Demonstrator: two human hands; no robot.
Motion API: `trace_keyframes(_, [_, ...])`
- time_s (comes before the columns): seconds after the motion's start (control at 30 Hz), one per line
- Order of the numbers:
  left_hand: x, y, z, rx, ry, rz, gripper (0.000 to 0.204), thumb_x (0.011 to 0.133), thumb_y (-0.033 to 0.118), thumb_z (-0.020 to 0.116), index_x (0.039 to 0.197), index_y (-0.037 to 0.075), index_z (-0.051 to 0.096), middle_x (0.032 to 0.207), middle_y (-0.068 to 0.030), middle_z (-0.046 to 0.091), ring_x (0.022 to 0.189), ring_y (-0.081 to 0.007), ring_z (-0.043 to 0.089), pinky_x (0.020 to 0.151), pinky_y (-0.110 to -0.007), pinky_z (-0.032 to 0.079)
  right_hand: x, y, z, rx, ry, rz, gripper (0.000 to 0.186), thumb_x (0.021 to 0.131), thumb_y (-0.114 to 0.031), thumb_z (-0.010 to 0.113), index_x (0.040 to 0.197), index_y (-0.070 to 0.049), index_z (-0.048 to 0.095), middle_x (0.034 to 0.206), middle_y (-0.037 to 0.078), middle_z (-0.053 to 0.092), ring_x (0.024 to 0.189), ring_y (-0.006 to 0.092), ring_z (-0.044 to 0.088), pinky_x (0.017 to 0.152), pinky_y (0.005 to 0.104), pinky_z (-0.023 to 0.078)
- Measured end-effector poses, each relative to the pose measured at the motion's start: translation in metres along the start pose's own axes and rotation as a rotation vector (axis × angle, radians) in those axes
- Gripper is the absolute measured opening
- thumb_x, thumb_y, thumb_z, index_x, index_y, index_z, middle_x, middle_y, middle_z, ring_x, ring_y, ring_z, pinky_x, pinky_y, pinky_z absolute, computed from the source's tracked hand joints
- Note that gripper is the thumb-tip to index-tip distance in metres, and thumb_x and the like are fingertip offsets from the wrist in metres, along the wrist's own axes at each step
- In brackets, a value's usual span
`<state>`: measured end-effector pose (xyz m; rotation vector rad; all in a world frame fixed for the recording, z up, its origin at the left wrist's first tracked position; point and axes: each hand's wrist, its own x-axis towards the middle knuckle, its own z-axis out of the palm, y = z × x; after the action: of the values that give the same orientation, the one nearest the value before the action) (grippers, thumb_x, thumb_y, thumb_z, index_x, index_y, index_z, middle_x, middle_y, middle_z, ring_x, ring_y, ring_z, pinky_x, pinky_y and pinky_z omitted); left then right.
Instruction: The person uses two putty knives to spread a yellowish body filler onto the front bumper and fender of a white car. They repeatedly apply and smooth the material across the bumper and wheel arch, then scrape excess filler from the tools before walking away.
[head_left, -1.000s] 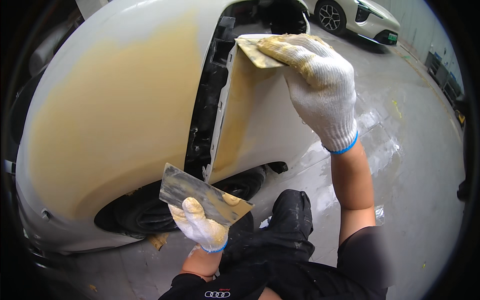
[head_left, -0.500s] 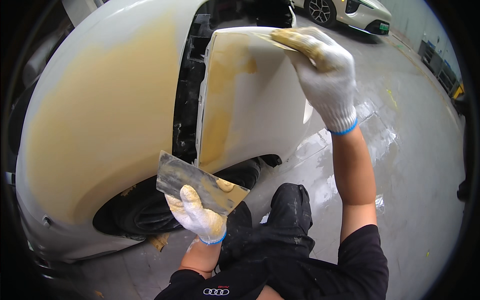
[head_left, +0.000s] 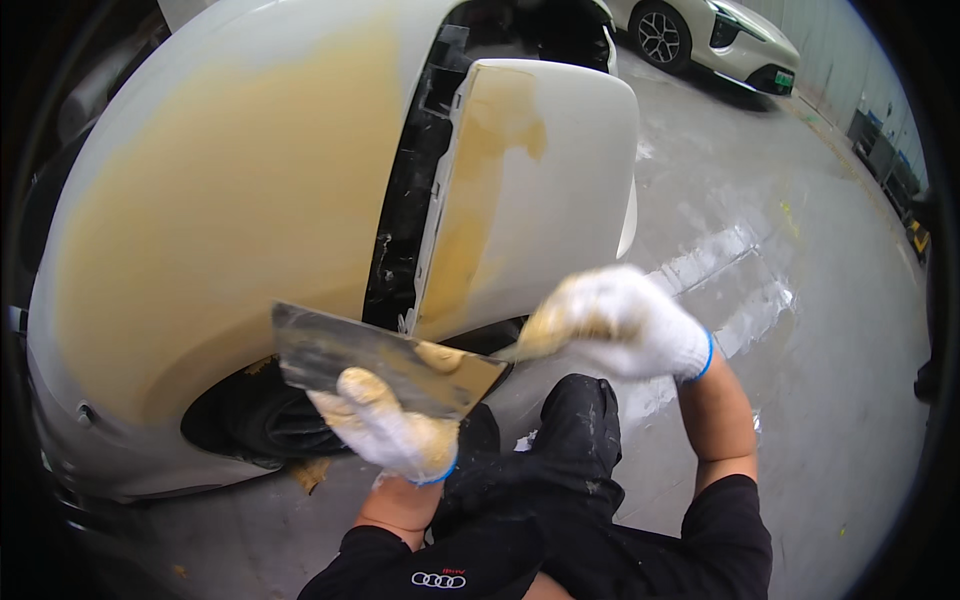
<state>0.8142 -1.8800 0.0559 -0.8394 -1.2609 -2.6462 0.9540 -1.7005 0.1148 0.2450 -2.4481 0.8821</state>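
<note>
In the lower centre of the frame, the left hand [head_left: 385,425], wearing a white knitted glove stained tan, is grasping a dark rectangular board [head_left: 340,345], its thumb pressing on the top face. The board is slanting down toward the right, and a raised tan dab [head_left: 440,357] is sitting near its upper right edge. The right hand [head_left: 625,320], gloved alike and blurring, is hovering right of the board near the centre; its fingers are pinching a thin spreader [head_left: 508,352], which is showing almost edge-on beside the board's right corner. Whether these 2 are touching, I cannot tell.

A large pale body panel [head_left: 230,230] is filling the upper left, a broad tan patch covering much of it. Right of it, a narrower white panel [head_left: 580,140] is carrying a tan band along its left side, and a dark gap [head_left: 405,235] is separating the 2 panels. A wheel [head_left: 270,415] is showing left of the board. At upper right, a white car [head_left: 725,45] is standing on the grey floor [head_left: 820,330].
</note>
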Motion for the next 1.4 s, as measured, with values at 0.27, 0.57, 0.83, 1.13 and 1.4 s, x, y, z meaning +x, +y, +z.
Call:
trace_keyframes(0.27, [0.0, -0.006, -0.03, 0.048, -0.023, -0.13, 0.054, 0.112, 0.04, 0.056, 0.148, 0.002, 0.043, 0.103, -0.0094, 0.062, 0.08, -0.0149, 0.063, 0.071, -0.03, 0.056, 0.079, 0.012, -0.075, -0.674, 0.253, -0.212, 0.021, 0.083, -0.014, 0.053, 0.086, 0.004, 0.064, 0.139, 0.027, 0.066, 0.1, 0.0425, 0.071, 0.091, 0.0465, 0.059])
trace_keyframes(0.57, [-0.007, -0.011, -0.055, 0.116, 0.021, -0.167, 0.059, 0.112, 0.042, 0.054, 0.153, 0.001, 0.04, 0.103, -0.0084, 0.061, 0.079, -0.0128, 0.062, 0.069, -0.027, 0.056, 0.105, -0.035, -0.038, -1.1, -0.008, 0.126, 0.019, 0.076, -0.016, 0.066, 0.085, 0.001, 0.063, 0.119, 0.02, 0.072, 0.083, 0.0384, 0.071, 0.072, 0.0474, 0.059])
trace_keyframes(0.83, [-0.011, -0.007, -0.057, 0.131, 0.125, -0.213, 0.063, 0.113, 0.043, 0.051, 0.156, 0.0, 0.038, 0.102, -0.008, 0.061, 0.078, -0.0119, 0.061, 0.067, -0.025, 0.056, 0.078, -0.05, -0.008, -0.839, -0.073, 0.08, 0.022, 0.072, -0.02, 0.07, 0.086, -0.004, 0.064, 0.137, 0.018, 0.07, 0.068, 0.0364, 0.071, 0.062, 0.0444, 0.058])
trace_keyframes(1.13, [0.003, -0.005, -0.062, 0.068, -0.072, -0.115, 0.051, 0.11, 0.04, 0.056, 0.141, 0.001, 0.047, 0.09, -0.0133, 0.065, 0.07, -0.0199, 0.066, 0.068, -0.032, 0.058, -0.015, -0.009, 0.043, 0.473, 0.994, 0.258, 0.052, 0.101, -0.026, 0.061, 0.14, 0.008, 0.054, 0.136, 0.027, 0.065, 0.106, 0.0305, 0.074, 0.089, 0.0417, 0.062])
trace_keyframes(1.4, [0.007, -0.021, -0.08, 0.243, -0.144, -0.075, 0.04, 0.109, 0.025, 0.061, 0.136, -0.001, 0.049, 0.1, -0.0208, 0.071, 0.086, -0.025, 0.072, 0.081, -0.038, 0.061, -0.055, -0.011, 0.109, -0.559, 0.378, -0.111, 0.041, 0.073, -0.016, 0.076, 0.114, -0.015, 0.08, 0.115, 0.005, 0.079, 0.105, 0.0292, 0.077, 0.089, 0.045, 0.063])
